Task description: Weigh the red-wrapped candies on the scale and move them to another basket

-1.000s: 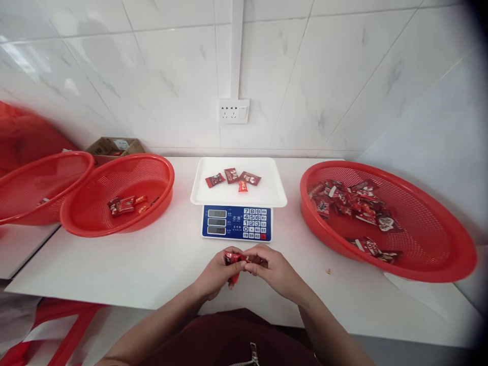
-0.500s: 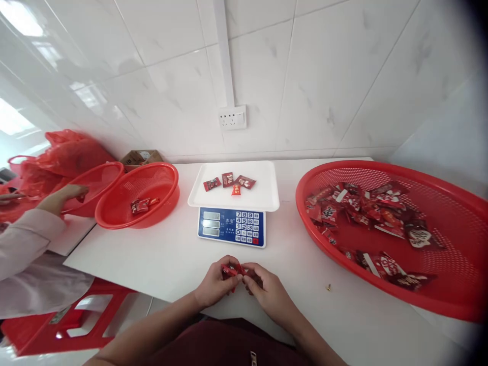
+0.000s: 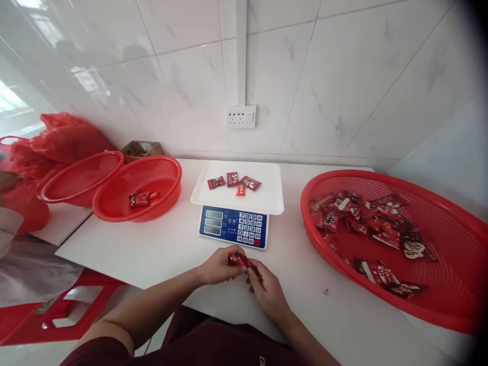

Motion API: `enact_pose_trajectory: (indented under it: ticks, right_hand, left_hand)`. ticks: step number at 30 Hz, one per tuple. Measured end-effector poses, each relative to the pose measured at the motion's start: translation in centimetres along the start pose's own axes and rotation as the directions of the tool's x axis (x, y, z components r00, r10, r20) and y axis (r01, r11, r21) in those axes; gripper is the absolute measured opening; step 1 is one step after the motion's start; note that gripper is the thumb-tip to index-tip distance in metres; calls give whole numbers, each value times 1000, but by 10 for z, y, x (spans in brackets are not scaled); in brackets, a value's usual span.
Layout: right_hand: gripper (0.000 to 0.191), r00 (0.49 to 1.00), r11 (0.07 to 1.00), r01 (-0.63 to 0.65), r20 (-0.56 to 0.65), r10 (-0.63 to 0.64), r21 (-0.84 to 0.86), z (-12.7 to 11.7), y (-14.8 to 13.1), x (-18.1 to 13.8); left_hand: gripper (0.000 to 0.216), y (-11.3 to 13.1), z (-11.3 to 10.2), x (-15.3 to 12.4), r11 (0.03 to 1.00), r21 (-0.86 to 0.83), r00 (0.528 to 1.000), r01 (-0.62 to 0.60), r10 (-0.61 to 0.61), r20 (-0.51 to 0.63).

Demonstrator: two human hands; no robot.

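Note:
My left hand [image 3: 217, 267] and my right hand [image 3: 265, 291] meet over the white table's near edge. Both pinch a small red candy wrapper [image 3: 238, 260] between their fingertips. Just beyond them stands a blue digital scale [image 3: 234, 226] with a white tray [image 3: 267, 201] holding several red wrapped candies [image 3: 233, 182]. A large red basket [image 3: 450, 284] on the right holds many red candies [image 3: 358, 216].
A smaller red basket [image 3: 168, 175] with a few candies sits left of the scale, another red basket [image 3: 82, 178] behind it. Red plastic bags [image 3: 57, 140] and a cardboard box [image 3: 143, 149] lie at far left. Another person's sleeve [image 3: 5, 226] shows at the left edge. A red stool [image 3: 76, 310] stands below.
The view swung slightly right. The other person's hand drew back from the far left basket. My hands stayed together on the wrapper, the right one a little lower.

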State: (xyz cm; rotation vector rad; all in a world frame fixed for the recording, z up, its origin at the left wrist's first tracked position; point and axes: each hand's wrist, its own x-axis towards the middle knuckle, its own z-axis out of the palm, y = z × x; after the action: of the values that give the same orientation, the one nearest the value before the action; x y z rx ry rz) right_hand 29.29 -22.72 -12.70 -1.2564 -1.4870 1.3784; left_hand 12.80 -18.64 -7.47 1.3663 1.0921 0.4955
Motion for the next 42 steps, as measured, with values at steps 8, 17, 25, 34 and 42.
enact_pose_trajectory:
  ticks: [8,17,25,34,42]
  right_hand:
    - [29,994,993,-11,-113,-2,-121,4,5,2]
    - [32,948,993,-97,-310,71,-69,11,-7,6]
    - [32,948,995,-75,-315,48,-72,12,-10,6]
    - [28,980,988,13,-193,-43,-155,11,-9,3]
    - [28,975,990,27,-216,-57,-140,11,-2,1]
  left_hand:
    - [30,-35,-13,-2,991,-117,989,-66,80,122]
    - [43,-49,-11,2,959,-274,981,-67,114,157]
    - [43,-52,-14,4,964,-247,976,-102,144,160]
    - [38,-43,-13,1,963,-247,983,-108,140,117]
    - [44,-45,-20,4,934,-338,971,-114,177,160]
